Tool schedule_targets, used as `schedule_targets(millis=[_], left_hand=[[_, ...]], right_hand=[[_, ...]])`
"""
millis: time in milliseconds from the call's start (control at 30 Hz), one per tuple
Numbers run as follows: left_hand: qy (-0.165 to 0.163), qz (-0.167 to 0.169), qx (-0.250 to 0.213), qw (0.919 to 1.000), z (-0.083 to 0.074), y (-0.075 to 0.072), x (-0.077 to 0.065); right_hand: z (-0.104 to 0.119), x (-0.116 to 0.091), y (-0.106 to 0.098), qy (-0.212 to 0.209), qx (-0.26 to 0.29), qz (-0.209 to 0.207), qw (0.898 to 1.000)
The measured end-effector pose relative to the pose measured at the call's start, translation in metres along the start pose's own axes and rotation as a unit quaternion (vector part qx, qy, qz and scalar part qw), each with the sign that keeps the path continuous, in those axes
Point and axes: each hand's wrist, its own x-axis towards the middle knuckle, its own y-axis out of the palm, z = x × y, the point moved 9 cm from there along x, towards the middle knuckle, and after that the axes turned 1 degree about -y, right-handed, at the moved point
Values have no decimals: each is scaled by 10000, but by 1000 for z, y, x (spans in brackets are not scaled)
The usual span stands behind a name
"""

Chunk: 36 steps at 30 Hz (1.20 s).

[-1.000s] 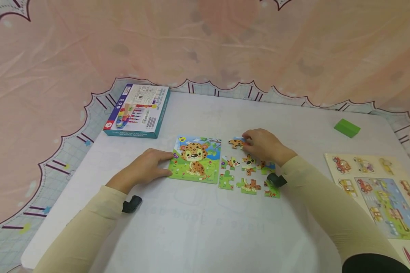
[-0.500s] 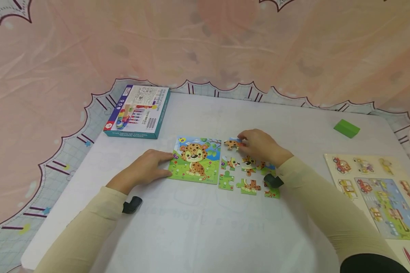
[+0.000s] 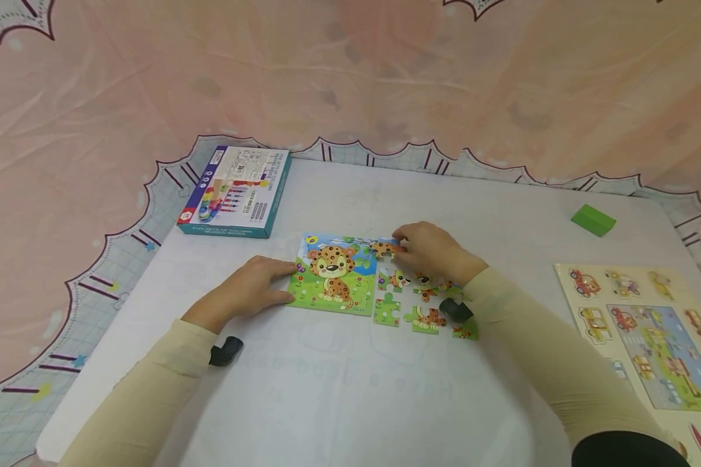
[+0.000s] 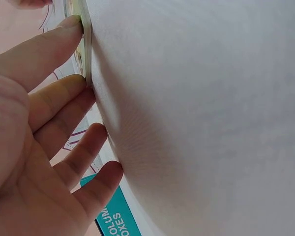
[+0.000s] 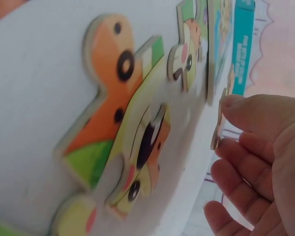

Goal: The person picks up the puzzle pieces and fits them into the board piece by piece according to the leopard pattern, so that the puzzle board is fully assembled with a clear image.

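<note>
A square picture board (image 3: 359, 295) with a spotted leopard cub lies flat on the white table. My left hand (image 3: 248, 288) touches the board's left edge, thumb and index finger spread apart; the left wrist view shows the thumb (image 4: 49, 49) against that edge. At the board's upper right corner, my right hand (image 3: 435, 251) pinches an orange spotted puzzle piece (image 3: 384, 248) between thumb and fingers. In the right wrist view this piece (image 5: 218, 125) is seen nearly edge-on. Several loose pieces lie right of the board, among them a green one (image 3: 387, 311) and a body piece (image 3: 429, 319).
A flat teal-sided box (image 3: 236, 191) lies at the back left of the table (image 3: 339, 389). A green block (image 3: 593, 219) sits far right. In front of it is a larger vehicle picture board (image 3: 584, 318), partly out of view.
My right hand has moved left with the puzzle piece, which now overlaps the board's upper right corner in the head view. The left hand has stayed at the board's left edge.
</note>
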Motion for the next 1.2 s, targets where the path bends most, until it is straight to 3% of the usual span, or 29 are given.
schedule_targets(millis=[1000, 1200], left_hand=[[-48, -10, 0, 10000, -1, 0, 0], [-40, -28, -9, 10000, -1, 0, 0]], right_hand=[[41, 21, 17, -522, -20, 75, 9986], [45, 24, 21, -444, 0, 188, 9988]])
